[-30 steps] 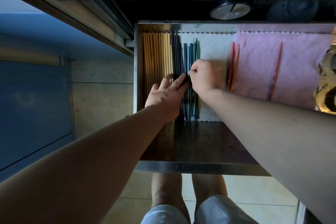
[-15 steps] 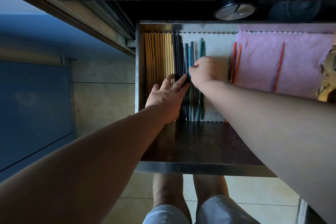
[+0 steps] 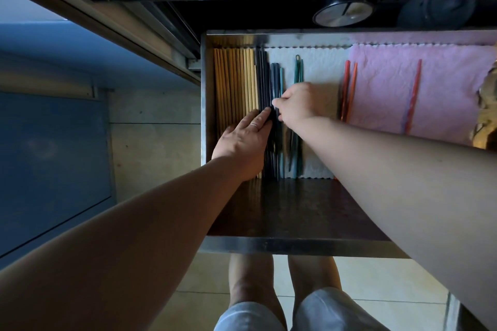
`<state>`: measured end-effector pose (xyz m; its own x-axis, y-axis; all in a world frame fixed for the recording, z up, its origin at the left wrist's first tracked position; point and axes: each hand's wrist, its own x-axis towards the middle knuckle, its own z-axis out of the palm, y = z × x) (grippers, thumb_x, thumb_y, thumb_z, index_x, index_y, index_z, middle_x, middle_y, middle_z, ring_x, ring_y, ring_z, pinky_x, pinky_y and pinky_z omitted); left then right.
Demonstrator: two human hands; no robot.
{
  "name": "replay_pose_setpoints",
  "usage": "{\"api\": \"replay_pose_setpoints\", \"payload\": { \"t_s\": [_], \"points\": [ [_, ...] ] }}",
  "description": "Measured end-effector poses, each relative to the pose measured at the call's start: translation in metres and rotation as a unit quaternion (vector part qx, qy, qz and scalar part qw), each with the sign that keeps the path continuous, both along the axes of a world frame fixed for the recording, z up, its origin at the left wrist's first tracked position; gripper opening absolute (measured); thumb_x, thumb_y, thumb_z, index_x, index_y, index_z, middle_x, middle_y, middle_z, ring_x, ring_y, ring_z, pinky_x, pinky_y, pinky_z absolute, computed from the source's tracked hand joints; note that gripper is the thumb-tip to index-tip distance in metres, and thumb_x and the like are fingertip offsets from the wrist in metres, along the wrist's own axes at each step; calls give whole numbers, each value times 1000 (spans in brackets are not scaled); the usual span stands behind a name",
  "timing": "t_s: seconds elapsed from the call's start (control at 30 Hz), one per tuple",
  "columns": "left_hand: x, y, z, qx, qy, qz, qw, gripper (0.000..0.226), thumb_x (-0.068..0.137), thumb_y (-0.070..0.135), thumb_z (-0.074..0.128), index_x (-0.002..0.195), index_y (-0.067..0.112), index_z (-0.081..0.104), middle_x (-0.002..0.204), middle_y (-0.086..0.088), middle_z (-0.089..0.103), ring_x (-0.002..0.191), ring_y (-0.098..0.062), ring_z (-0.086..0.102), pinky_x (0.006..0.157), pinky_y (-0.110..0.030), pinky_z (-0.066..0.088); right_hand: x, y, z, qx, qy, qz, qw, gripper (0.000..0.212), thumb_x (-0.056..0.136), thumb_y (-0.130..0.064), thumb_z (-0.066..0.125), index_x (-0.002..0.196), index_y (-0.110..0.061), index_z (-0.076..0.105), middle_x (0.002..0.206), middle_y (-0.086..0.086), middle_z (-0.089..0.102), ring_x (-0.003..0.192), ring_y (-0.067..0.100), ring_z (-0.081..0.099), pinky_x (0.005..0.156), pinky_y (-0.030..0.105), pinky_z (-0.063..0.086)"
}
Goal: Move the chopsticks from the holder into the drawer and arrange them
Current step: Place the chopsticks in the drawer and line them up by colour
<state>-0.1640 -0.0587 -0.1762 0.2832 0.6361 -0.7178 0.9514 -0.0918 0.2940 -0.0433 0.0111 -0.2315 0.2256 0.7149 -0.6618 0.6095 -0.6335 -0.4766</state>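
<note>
Drawer (image 3: 295,246) above tiled floor (image 3: 376,290): left fingers (image 3: 258,123) flat on chopsticks (image 3: 262,80), right fingers (image 3: 277,102) pinching one.

Bare forearms, thin ring (image 3: 254,125) on left hand (image 3: 242,144), pale shorts (image 3: 322,312).

Home kitchen: an open steel drawer (image 3: 295,246) held sorted chopsticks (image 3: 234,83) on cloth liners (image 3: 382,88), above a tiled floor (image 3: 360,285)
</note>
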Motion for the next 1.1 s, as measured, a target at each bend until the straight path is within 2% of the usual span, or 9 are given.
{"api": "replay_pose_setpoints", "payload": {
  "t_s": [0.1, 0.2, 0.3, 0.4, 0.5, 0.6, 0.83, 1.0, 1.1],
  "points": [
    [0, 0, 1, -1, 2, -3, 1000, 80, 90, 0, 43, 157, 28, 8, 162, 16, -14, 149, -10, -12, 118, -46, 14, -1, 1, -2, -1, -10, 11, 1000, 12, 78, -17, 76, 77, -8, 68, 82, 16, 74, 76, 32, 72, 74, 44, 60],
    [0, 0, 1, -2, 4, -9, 1000, 82, 88, 1, 44, 156, 28, 8, 162, 15, -16, 149, -11, -12, 117, -47, 16, 5, -1, -1, -11, -14, 6, 1000, 21, 79, -20, 76, 74, -8, 60, 84, 20, 72, 78, 35, 71, 75, 46, 59],
    [1, 0, 2, -14, 13, -15, 1000, 88, 88, 2, 50, 155, 36, 5, 161, 13, -19, 149, -14, -14, 117, -52, 15, 14, -3, 1, -18, -32, 22, 999, 29, 82, -30, 73, 80, -2, 63, 78, 20, 70, 74, 33, 71, 73, 43, 59],
    [4, 0, 1, -9, 30, -39, 999, 91, 89, 6, 54, 154, 41, 1, 161, 9, -23, 150, -20, -14, 116, -55, 16, 18, -8, 10, -14, 14, 5, 1000, 27, 85, -26, 69, 68, -10, 55, 75, 20, 69, 69, 35, 70, 69, 50, 59],
    [9, -2, 0, 13, 44, -71, 996, 89, 90, 10, 53, 153, 43, -1, 159, 10, -28, 149, -27, -10, 112, -59, 21, 31, -13, 16, 23, -13, 28, 999, 15, 85, -25, 68, 76, -14, 61, 82, 12, 71, 76, 29, 68, 72, 35, 55],
    [14, -1, 0, 18, 57, -86, 994, 88, 91, 12, 52, 153, 43, -2, 159, 12, -26, 147, -29, -5, 109, -61, 23, 45, -18, 23, 40, -29, 46, 998, 12, 87, -18, 65, 92, -7, 67, 93, 5, 70, 84, 19, 62, 66, 19, 37],
    [16, -2, -1, 65, 43, -72, 994, 74, 93, 18, 50, 154, 36, 13, 163, 11, -12, 145, -29, 10, 111, -54, 24, 56, -23, 22, 59, -56, 46, 996, 9, 86, -18, 65, 92, -12, 67, 97, 2, 71, 87, 16, 63, 68, 17, 37],
    [31, 1, -1, 66, 34, -70, 995, 82, 93, 14, 49, 156, 29, -2, 162, 14, -16, 149, -28, -1, 115, -54, 16, 61, -21, 24, 43, -86, 58, 994, 11, 88, -21, 65, 95, -13, 68, 99, 1, 71, 93, 20, 65, 68, 19, 37],
    [40, 4, -2, 49, 39, -77, 995, 76, 94, 13, 45, 156, 28, 3, 162, 14, -16, 149, -29, -4, 117, -55, 14, 61, -19, 23, 7, -101, 101, 990, 16, 89, -24, 64, 85, -9, 68, 86, 4, 70, 85, 24, 65, 65, 21, 43]
  ]
}}
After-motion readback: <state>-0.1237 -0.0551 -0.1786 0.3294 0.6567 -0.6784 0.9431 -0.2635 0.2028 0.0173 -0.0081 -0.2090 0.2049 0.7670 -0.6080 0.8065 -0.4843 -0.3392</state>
